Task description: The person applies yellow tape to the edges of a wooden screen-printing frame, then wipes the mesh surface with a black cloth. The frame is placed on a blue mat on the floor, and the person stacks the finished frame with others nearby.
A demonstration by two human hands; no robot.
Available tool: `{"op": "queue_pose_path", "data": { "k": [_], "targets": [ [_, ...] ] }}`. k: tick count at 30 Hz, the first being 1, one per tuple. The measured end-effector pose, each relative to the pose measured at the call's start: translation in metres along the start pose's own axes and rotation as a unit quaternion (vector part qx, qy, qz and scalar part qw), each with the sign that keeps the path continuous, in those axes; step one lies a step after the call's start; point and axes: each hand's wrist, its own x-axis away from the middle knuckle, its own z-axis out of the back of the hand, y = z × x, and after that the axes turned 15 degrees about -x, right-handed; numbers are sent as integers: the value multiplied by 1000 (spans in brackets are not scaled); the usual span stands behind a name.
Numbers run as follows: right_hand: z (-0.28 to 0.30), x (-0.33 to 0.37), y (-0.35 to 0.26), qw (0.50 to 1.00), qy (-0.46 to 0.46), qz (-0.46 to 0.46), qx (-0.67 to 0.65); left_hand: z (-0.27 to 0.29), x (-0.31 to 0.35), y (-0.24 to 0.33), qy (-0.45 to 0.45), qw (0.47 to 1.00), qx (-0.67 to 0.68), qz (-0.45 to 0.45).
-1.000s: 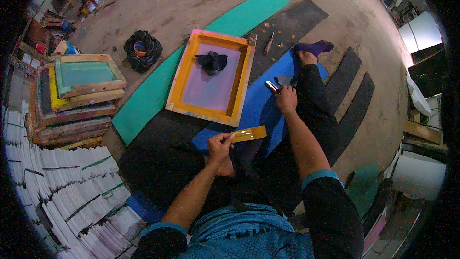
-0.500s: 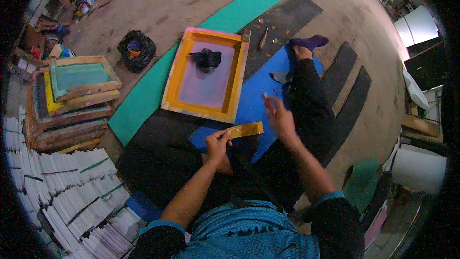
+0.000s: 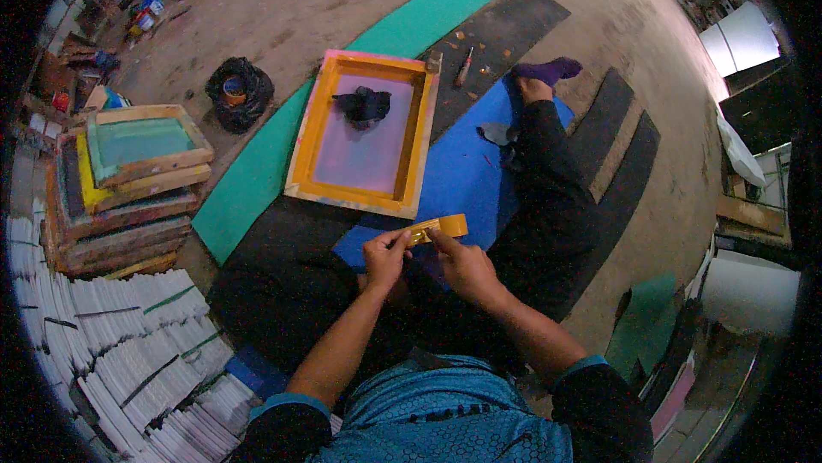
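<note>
Left hand (image 3: 384, 262): its fingers are pinched on the left end of a glossy yellow strip (image 3: 454, 225).
Right hand (image 3: 469, 274): its fingers are brought against the strip near the middle; whether it is gripped or only touched cannot be told.
Yellow strip: it is held above the near part of a blue sheet (image 3: 454, 180), its right end projecting past the right fingers.
Blue sheet: a grey scrap (image 3: 497, 133) is lying on it, close to the outstretched leg (image 3: 556, 163).
Wooden frame (image 3: 421, 142): it is laid just beyond the hands, its inner faces coloured yellow and its opening spanned by lilac mesh (image 3: 355, 155).
Black cloth (image 3: 363, 105): it is left crumpled on the mesh.
Mats: a green mat (image 3: 248, 197) and a dark mat (image 3: 531, 17) are spread on the floor (image 3: 342, 0); a slim tool (image 3: 465, 67) is laid on the dark one.
Left side: a can (image 3: 235, 90) is surrounded by a black bag (image 3: 251, 114); frames are piled in a stack (image 3: 128, 219), with bundled papers (image 3: 145, 334) nearer.
</note>
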Motion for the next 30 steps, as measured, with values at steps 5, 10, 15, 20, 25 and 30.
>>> {"op": "queue_pose_path", "data": {
  "k": [5,10,15,20,25,30],
  "targets": [
    [-7,-8,10,999,14,41,-3,-6,-2,-15,-12,999,31,27],
    [-4,-17,-2,1000,-1,12,13,4,0,4,18,1000,-22,3],
    [17,-20,-1,999,17,40,-1,29,-24,-15,20,999,36,16],
    [60,-103,66,968,238,56,47,39,-36,-4,-53,997,42,41],
    [66,-149,102,964,241,-86,74,35,-44,-7,-90,996,12,2],
    [53,-138,85,944,264,33,197,37,-49,-12,-104,991,-67,-49]
  ]
}}
